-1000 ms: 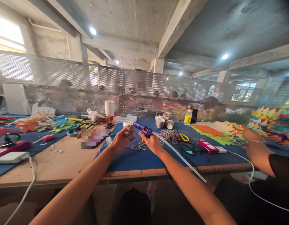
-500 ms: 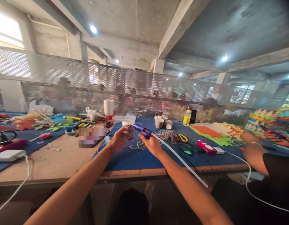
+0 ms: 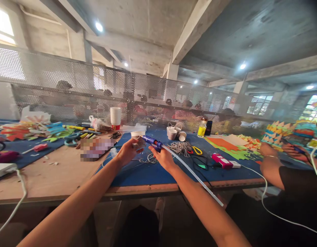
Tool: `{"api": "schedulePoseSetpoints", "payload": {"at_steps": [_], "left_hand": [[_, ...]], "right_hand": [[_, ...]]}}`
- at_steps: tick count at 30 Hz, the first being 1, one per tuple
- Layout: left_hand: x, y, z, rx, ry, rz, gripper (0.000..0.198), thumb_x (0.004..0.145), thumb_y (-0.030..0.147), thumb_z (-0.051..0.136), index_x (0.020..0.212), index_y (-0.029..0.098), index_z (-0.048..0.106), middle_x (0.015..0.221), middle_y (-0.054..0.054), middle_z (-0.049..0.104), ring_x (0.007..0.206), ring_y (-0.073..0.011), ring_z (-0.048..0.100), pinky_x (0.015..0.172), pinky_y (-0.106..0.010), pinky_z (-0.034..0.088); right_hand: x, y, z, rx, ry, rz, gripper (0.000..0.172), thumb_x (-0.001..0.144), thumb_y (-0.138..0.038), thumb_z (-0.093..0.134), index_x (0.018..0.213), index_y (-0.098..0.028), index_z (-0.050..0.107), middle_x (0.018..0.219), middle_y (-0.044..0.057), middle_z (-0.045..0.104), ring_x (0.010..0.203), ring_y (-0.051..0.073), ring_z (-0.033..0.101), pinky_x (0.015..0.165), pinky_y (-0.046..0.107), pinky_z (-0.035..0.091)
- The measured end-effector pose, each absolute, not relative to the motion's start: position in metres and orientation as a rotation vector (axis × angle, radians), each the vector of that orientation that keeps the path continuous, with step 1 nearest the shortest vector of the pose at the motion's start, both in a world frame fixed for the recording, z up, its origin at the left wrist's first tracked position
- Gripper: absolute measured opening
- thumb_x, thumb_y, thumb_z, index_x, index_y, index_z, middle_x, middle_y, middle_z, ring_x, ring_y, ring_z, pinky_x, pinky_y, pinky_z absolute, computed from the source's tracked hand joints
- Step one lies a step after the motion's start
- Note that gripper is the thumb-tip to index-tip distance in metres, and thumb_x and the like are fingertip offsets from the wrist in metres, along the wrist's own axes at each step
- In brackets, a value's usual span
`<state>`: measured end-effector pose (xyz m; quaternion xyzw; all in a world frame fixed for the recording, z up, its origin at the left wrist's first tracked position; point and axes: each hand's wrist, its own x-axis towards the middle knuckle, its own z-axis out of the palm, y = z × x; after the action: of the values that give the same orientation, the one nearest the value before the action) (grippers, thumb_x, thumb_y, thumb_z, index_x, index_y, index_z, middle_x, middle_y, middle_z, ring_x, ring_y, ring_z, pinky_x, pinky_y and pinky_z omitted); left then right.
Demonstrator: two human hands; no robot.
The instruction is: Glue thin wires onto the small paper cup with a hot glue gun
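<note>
My left hand (image 3: 127,151) grips a paper cup (image 3: 137,133) whose white rim faces up; the fingers hide part of its side. In my right hand (image 3: 163,156) is a blue glue gun (image 3: 152,141), its nozzle pointing left at the cup's wall. Whether the nozzle touches the cup I cannot tell. A long translucent glue stick (image 3: 193,174) sticks out of the gun's back and runs over my right forearm. Loose cord (image 3: 151,158) lies on the blue mat under my hands. Beyond them lies a tangle of grey cord (image 3: 181,148) beside small cord-covered cups (image 3: 171,133).
Yellow-handled scissors (image 3: 197,150) and a pink-and-white device (image 3: 222,161) lie to the right. A stack of paper cups (image 3: 115,117) and a yellow-labelled bottle (image 3: 202,128) stand at the back, before a perforated metal screen (image 3: 148,92). At far right, a co-worker's arm (image 3: 272,168) reaches over the table.
The view has shifted slightly, so the scene sits a little further left. Both hands keep their holds on the cup and the glue gun, with hardly any movement between them.
</note>
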<state>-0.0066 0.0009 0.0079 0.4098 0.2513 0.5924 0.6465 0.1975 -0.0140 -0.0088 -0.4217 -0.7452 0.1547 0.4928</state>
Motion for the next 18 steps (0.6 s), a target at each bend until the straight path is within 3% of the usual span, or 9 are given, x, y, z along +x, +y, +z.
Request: {"api": "schedulePoseSetpoints", "payload": {"at_steps": [18], "left_hand": [[-0.0042, 0.0015, 0.0089, 0.915, 0.609, 1.370, 0.026, 0.074, 0.022, 0.065, 0.098, 0.016, 0.074, 0.091, -0.007, 0.077, 0.086, -0.0230, 0.069, 0.076, -0.034, 0.052]], "right_hand": [[0.1964, -0.0185, -0.0046, -1.111, -1.868, 0.064, 0.033, 0.096, -0.050, 0.060, 0.101, -0.019, 0.069, 0.062, 0.001, 0.070, 0.060, 0.020, 0.071, 0.063, 0.024, 0.051]]}}
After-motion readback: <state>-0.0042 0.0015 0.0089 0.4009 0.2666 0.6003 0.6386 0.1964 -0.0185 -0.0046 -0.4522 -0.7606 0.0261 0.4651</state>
